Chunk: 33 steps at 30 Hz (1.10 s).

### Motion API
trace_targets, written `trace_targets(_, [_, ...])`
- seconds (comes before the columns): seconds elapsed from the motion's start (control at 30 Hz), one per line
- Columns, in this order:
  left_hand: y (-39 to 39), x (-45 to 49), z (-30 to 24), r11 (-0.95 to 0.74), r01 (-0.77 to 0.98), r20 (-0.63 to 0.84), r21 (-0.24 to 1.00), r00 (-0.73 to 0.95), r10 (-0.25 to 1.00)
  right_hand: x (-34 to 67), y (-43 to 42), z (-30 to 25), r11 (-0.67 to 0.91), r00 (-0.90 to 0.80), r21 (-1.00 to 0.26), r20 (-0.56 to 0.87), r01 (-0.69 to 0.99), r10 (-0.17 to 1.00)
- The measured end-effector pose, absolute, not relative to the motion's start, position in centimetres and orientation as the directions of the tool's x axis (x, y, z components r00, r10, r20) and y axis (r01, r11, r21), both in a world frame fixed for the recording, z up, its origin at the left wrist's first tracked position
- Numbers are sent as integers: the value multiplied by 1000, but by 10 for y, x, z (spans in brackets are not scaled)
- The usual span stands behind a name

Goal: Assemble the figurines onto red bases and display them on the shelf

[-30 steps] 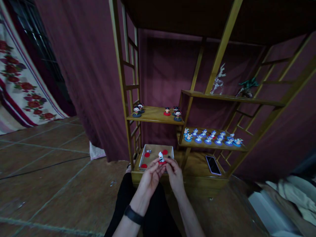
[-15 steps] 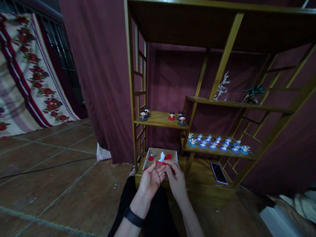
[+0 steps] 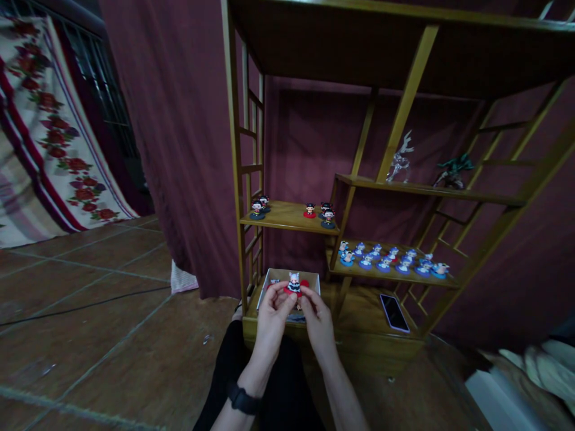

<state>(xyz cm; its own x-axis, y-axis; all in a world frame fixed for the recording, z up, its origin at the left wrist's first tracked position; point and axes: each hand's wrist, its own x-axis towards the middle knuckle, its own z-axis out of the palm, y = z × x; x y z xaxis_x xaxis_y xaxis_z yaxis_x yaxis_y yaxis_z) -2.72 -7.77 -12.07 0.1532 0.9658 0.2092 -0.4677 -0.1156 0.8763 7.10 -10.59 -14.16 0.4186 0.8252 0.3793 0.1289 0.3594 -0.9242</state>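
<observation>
Between my two hands is a small white-haired figurine (image 3: 294,282) in a black and white outfit, upright on a red round base. My left hand (image 3: 272,308) pinches the base from the left, and my right hand (image 3: 317,312) grips it from the right. Just behind and below them sits an open white box (image 3: 313,279) on the lowest shelf board. Red round pieces and other small parts lie in it, partly hidden by my hands.
Several dark-haired figurines (image 3: 328,218) stand on the left middle shelf. Several blue-based figurines (image 3: 384,263) fill the lower right shelf. A phone (image 3: 394,312) lies on the bottom board. Higher up stand a clear deer ornament (image 3: 399,160) and a green ornament (image 3: 454,170).
The figurine has turned to show its front. My left hand has gone from an open palm under the base to gripping it. The view has shifted slightly.
</observation>
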Motion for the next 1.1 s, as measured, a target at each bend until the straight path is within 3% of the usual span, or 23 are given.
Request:
trace_targets(0.5, [-73,-32,-124,-321,-242,342,916,52,938,64,-100,-137,366,402,-930,347,33,847])
trace_targets(1.1, [-62,-35,-121,-212,-359,274,909,131,953,56,-95,-130,384,385,-923,353,-4,852])
